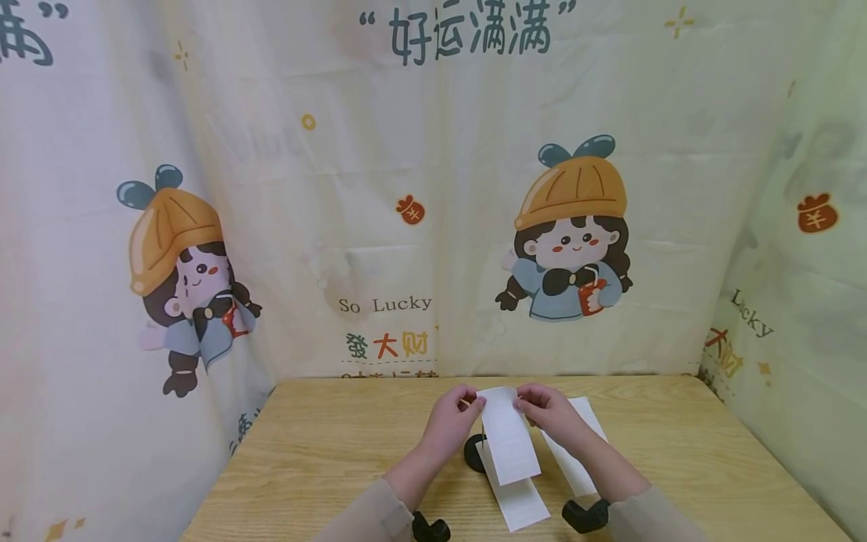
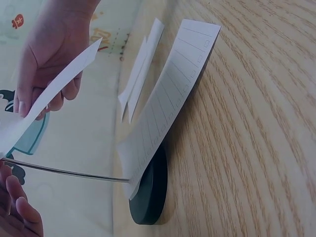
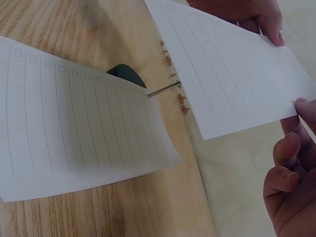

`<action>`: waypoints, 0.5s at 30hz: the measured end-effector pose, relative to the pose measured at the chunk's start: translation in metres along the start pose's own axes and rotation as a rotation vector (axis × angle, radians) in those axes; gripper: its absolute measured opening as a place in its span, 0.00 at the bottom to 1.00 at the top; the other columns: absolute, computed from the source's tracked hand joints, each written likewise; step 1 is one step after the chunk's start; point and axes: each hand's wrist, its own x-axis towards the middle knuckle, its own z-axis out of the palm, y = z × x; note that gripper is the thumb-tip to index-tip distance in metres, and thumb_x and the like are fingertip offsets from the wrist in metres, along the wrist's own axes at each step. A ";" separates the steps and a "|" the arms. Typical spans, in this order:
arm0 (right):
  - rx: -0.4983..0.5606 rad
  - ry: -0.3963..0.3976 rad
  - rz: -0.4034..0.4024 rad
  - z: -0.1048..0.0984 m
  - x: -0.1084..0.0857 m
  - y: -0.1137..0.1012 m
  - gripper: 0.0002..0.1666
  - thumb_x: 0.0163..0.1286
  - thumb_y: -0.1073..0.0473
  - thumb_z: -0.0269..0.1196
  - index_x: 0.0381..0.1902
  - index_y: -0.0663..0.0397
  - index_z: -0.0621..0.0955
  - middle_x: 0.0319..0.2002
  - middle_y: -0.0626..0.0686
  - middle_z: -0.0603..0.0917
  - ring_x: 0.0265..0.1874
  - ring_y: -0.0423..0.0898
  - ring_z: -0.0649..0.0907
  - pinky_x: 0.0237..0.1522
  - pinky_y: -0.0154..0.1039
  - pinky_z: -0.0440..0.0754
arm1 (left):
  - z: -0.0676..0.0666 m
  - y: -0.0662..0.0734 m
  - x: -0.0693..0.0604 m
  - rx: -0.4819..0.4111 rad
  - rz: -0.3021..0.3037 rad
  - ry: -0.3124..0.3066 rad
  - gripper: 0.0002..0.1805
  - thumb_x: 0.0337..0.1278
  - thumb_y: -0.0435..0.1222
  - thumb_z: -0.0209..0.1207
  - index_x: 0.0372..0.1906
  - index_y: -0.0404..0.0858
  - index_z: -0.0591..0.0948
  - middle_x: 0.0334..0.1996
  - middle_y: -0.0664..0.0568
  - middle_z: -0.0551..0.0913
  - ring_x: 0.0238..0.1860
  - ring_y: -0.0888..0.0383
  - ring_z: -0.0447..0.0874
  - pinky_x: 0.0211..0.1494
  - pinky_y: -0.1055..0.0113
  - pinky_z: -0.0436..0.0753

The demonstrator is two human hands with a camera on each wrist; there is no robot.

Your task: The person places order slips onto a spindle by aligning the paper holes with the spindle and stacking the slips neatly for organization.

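A white lined paper slip (image 1: 511, 440) is held up by its top edge. My left hand (image 1: 450, 421) pinches its left corner, and my right hand (image 1: 550, 412) pinches the right one, thumbs in front. Beneath it stands a paper spike: a round black base (image 2: 150, 197) with a thin metal rod (image 2: 69, 172). Lower on the rod sits another lined slip (image 3: 74, 118), small boxes along one edge, resting above the base. The rod's tip reaches the raised slip; whether it pierces that slip I cannot tell.
More white slips (image 1: 569, 467) lie on the wooden table (image 1: 325, 452) to the right, partly behind my right forearm. Black devices (image 1: 585, 516) are worn at both wrists. A printed cream curtain (image 1: 379, 188) hangs behind the table and along its sides.
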 end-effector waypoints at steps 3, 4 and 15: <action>0.004 -0.002 0.004 0.000 -0.001 -0.001 0.14 0.72 0.59 0.62 0.52 0.58 0.80 0.38 0.52 0.81 0.37 0.54 0.77 0.40 0.48 0.79 | 0.000 0.000 -0.001 -0.002 -0.003 -0.001 0.09 0.67 0.47 0.61 0.40 0.46 0.81 0.38 0.59 0.79 0.36 0.59 0.74 0.36 0.64 0.76; 0.003 -0.002 0.004 0.000 -0.001 -0.001 0.14 0.72 0.59 0.62 0.52 0.59 0.80 0.38 0.52 0.81 0.37 0.54 0.77 0.41 0.48 0.79 | 0.000 -0.001 -0.001 -0.003 -0.004 -0.001 0.09 0.67 0.47 0.61 0.39 0.46 0.81 0.38 0.59 0.79 0.36 0.59 0.74 0.36 0.64 0.76; -0.007 -0.011 -0.005 0.000 -0.004 -0.002 0.15 0.72 0.58 0.62 0.53 0.59 0.80 0.40 0.52 0.82 0.36 0.49 0.77 0.45 0.50 0.81 | 0.000 -0.003 -0.001 0.000 0.014 0.006 0.08 0.67 0.46 0.61 0.40 0.46 0.81 0.37 0.59 0.79 0.35 0.59 0.74 0.35 0.65 0.76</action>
